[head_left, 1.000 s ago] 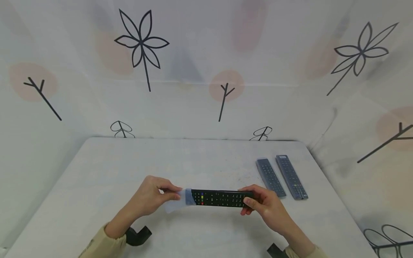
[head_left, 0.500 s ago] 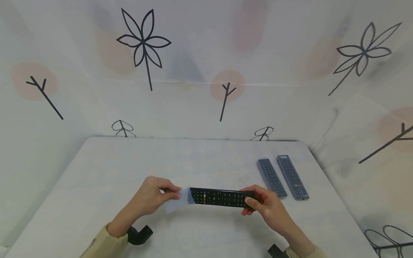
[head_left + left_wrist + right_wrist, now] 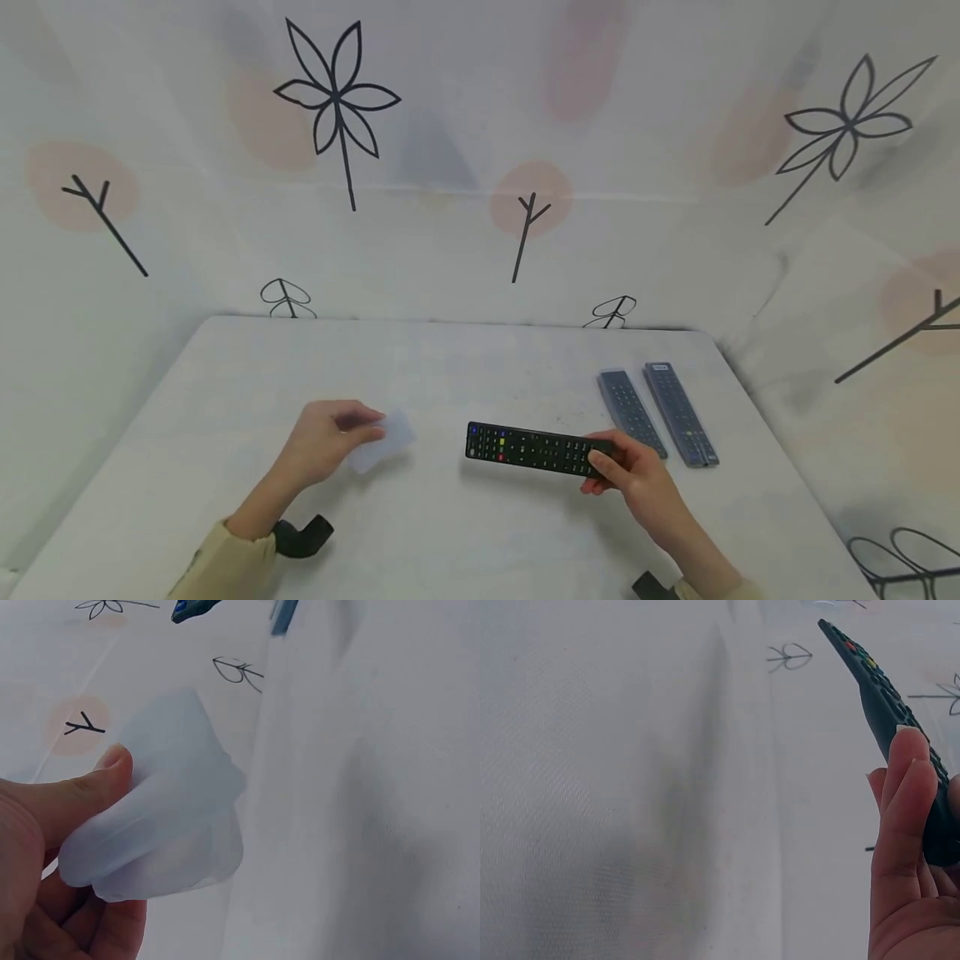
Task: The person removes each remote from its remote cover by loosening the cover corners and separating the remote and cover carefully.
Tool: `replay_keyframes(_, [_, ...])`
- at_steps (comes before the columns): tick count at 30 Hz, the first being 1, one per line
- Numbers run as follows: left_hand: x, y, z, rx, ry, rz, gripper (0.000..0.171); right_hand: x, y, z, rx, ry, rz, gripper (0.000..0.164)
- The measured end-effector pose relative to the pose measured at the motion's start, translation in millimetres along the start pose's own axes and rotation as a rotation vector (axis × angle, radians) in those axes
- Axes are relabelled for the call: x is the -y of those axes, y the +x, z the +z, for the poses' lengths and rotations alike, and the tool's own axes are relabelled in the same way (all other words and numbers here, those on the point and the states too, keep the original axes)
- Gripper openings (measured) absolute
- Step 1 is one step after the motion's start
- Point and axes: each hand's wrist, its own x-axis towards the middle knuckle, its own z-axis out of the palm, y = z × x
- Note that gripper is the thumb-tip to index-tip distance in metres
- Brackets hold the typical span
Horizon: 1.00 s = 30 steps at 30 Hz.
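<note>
The right hand (image 3: 636,477) holds the black remote (image 3: 528,447) by one end, with the thumb lying on the keyed face and the fingers behind it; the left hand (image 3: 318,443) pinches a translucent film sleeve (image 3: 385,442) between thumb and fingers, and the sleeve hangs out on the side facing the remote. The remote is raised above the middle of the table (image 3: 300,358); its long axis runs almost parallel to the far edge, with the free end, where the coloured keys are, pointing toward the left edge and slightly toward the far one. So nearly all its length lies leftward of the right grip, in the direction of the left hand; between its free end and the sleeve there is a gap; the sleeve's mouth I cannot tell clearly. Near the far right corner, a shorter bluish remote (image 3: 632,412) and a longer bluish remote (image 3: 680,414) lie side by side, slanted along the right edge.
</note>
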Motion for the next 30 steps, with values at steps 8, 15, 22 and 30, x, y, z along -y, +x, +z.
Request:
replay_keyframes(8, [5.5,0.1,0.1,-0.049,0.01,-0.031,0.029,-5,3,7,0.002,0.008,0.036,0.028])
replay_keyframes(15, [13.3,2.2,-0.7,-0.057,0.007,-0.123,0.035,-9,4,13,0.025,0.023,0.028,0.031])
replay_keyframes(22, [13.2,5.8,1.0,-0.017,-0.134,-0.285,0.039,-14,5,22,0.015,0.063,0.048,0.033])
replay_keyframes(30, [27.1,7.2,2.5,0.009,-0.151,-0.354,0.036,-17,7,30,0.001,0.084,0.058,0.034])
